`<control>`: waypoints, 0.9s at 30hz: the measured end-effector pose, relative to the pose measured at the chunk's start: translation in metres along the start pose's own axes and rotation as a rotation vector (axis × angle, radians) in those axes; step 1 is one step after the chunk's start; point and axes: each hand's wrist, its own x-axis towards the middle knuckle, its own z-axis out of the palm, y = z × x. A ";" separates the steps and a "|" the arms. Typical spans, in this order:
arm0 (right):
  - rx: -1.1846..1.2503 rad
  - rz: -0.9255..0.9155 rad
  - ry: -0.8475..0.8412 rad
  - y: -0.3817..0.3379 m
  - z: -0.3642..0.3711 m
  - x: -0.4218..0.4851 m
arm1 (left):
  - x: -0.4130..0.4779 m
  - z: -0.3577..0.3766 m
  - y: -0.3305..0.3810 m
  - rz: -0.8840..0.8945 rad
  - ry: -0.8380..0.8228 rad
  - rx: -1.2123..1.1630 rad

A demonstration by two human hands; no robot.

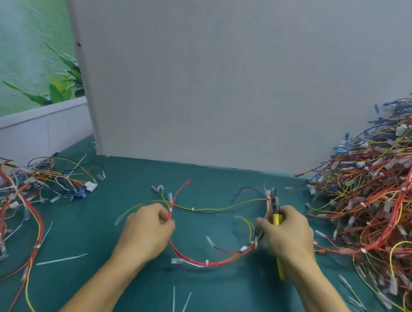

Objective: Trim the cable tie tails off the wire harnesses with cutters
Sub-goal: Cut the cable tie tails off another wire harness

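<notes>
Right hand (285,236): fingers curled round the yellow handles of the cutters (276,219), one handle end projecting past the wrist toward the near edge. Dark cutter nose pointed away from the body, lying against the far wire cluster of the wire harness (199,261). Contact with a tie at that cluster not discernible owing to blur; jaw opening not discernible either.

Left hand (147,228): thumb and fingers pinching the red wires of the same harness, just on the near side of a white cable tie (170,211). Loose red ends rising beyond the knuckles.

Harness: spread on the bench (84,239) between both hands. Red bundle sagging in a loop toward the body, a second white tie at the bottom of the loop. Thin yellow-green lead spanning from hand to hand on the far side. Clear-sleeved terminals at the branch ends.

Cut tails (62,259): white strips scattered on the green bench surface, one to the left of the left forearm, several between the forearms at the near edge.

Large pile of harnesses (386,200): right of the right hand, heaped against the grey panel (208,79). Small pile of harnesses (31,183): far left of the bench, well apart from the left hand. Grey panel upright along the back of the bench. Wall print (20,47) of green foliage beyond the panel at left.
</notes>
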 end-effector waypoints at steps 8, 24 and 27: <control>1.011 0.331 -0.290 -0.002 -0.006 0.003 | 0.016 0.003 -0.022 -0.224 0.007 -1.211; 0.805 -0.107 -0.416 -0.019 0.006 -0.016 | 0.024 0.009 -0.017 -0.082 0.018 -1.159; 0.903 -0.014 -0.351 -0.017 0.007 -0.011 | 0.024 0.010 -0.016 -0.090 0.018 -1.180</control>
